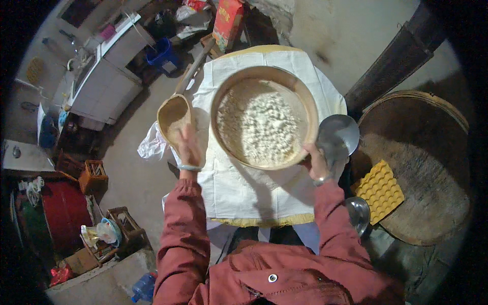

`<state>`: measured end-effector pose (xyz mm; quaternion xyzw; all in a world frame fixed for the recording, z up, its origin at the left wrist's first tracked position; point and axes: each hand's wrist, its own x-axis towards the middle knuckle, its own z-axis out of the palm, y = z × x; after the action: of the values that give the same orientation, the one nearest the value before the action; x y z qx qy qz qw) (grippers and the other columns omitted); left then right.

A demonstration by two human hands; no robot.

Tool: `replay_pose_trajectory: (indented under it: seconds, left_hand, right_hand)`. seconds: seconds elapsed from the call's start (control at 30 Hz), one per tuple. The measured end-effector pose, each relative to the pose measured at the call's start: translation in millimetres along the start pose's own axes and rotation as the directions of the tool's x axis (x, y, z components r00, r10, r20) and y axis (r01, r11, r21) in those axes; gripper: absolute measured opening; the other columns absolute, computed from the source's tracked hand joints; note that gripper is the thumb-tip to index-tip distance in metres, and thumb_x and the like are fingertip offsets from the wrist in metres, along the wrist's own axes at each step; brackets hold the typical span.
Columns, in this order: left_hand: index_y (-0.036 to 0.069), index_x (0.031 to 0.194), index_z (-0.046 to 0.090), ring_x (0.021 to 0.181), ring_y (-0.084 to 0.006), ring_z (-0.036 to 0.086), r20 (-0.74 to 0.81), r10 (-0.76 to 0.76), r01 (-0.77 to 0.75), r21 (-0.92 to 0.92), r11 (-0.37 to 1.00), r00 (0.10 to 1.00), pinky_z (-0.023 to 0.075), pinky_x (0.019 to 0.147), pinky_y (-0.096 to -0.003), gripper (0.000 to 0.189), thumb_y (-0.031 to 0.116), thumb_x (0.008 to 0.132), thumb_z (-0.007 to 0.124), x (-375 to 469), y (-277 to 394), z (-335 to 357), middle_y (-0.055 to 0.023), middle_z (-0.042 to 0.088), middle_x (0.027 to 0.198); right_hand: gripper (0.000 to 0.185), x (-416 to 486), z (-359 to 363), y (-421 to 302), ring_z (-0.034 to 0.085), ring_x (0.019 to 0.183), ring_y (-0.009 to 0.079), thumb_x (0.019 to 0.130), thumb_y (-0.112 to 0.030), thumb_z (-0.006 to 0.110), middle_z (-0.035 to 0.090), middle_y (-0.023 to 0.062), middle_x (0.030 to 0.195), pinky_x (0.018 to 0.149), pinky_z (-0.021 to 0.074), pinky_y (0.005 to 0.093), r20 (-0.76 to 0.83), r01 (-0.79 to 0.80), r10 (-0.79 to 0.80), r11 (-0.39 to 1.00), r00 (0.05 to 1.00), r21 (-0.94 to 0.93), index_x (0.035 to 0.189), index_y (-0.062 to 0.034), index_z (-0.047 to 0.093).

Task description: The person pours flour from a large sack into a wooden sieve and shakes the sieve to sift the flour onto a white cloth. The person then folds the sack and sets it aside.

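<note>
A round sieve with a deep, pale rim is over a white cloth. Lumpy white flour fills much of its middle and right side. My right hand grips the lower right of the rim, thumb on top and fingers hidden beneath. My left hand is motion-blurred, left of the sieve and apart from it, with fingers spread and nothing seen in them. It overlaps the lower edge of a tan scoop, and I cannot tell whether it touches. Some pale powder shows inside the scoop.
A metal bowl is close to my right hand; another metal bowl is near my right forearm. A yellow egg tray lies on a large round flat basket. A wooden pole and blue bucket are at upper left.
</note>
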<state>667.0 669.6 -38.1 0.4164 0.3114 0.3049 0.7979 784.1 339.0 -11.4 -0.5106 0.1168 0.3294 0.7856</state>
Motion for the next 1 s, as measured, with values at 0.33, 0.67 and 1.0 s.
replay_pose_trajectory:
  seconds: [0.33,0.67,1.0]
  left_hand:
    - [0.002,0.15,0.019,0.14,-0.0222,0.027,-0.059,-0.053,0.055,0.029,0.998,0.997,0.0176,0.116,-0.0348,0.08,0.06,0.097,0.032,2,-3,-4,-0.0095,0.027,0.154]
    - [0.004,0.142,0.036,0.131,-0.0216,0.037,-0.047,-0.11,0.112,0.042,0.993,0.993,0.0262,0.111,-0.0379,0.076,0.064,0.096,0.028,-3,-3,-5,-0.0067,0.038,0.145]
    - [0.004,0.144,0.034,0.131,-0.0217,0.04,0.024,-0.027,0.022,0.173,0.985,0.999,0.0269,0.111,-0.036,0.073,0.061,0.098,0.029,-7,10,11,-0.009,0.038,0.147]
  right_hand:
    - [0.051,-15,30,-24,0.068,0.09,0.0286,0.084,-0.024,0.062,0.063,0.0191,0.112,0.076,0.0571,0.041,0.075,-0.108,0.114,0.991,0.991,-0.08,0.122,0.0081,0.052]
    - [0.058,-6,27,-16,0.069,0.089,0.0268,0.084,-0.037,0.062,0.066,0.0173,0.107,0.074,0.0603,0.04,0.112,-0.077,0.092,0.988,0.989,-0.132,0.121,0.0075,0.054]
    - [0.052,-3,23,-18,0.069,0.077,0.0255,0.084,-0.029,0.062,0.068,0.0154,0.099,0.064,0.0603,0.0398,0.05,-0.064,0.081,0.959,0.995,-0.275,0.119,0.0086,0.056]
